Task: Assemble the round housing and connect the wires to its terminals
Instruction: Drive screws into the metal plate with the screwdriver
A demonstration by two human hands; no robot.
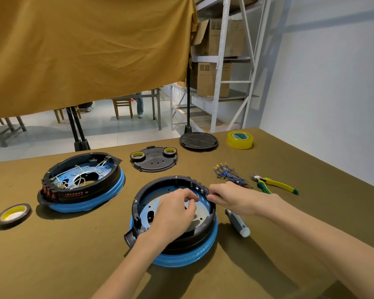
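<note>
- Near housing (181, 242): round, black wall on a blue base ring, open top, pale blue metal plate inside. It sits on the olive-covered table (52, 255), nearest the person of all the things there. Every place below is given from this housing.
- Left hand (175, 212): reaches over the near wall into the housing, above the plate. Fingers curled, thumb and forefinger tips drawn together as if pinching; whatever is between them is too small to make out.
- Right hand (231, 198): at the far-right rim, fingertips pinched on the rim's edge by the slotted part of the wall.
- Bundle of blue wires (227, 172) with brass ends: just beyond the right hand, loose on the table, far-right of the housing.
- Pliers (272, 184), green and yellow handles: right of the wires.
- Grey-and-white tool (238, 222): just beside the housing on its right, lying flat.
- Second housing (82, 182), with white wires inside: well to the far-left.
- Black cover plate (153, 161): beyond the housing, two small tape rolls resting on it.
- Round black lid (198, 140) and yellow tape roll (240, 139): farther back, to the right.
- Dark tape roll (13, 214): far left of the housing.
</note>
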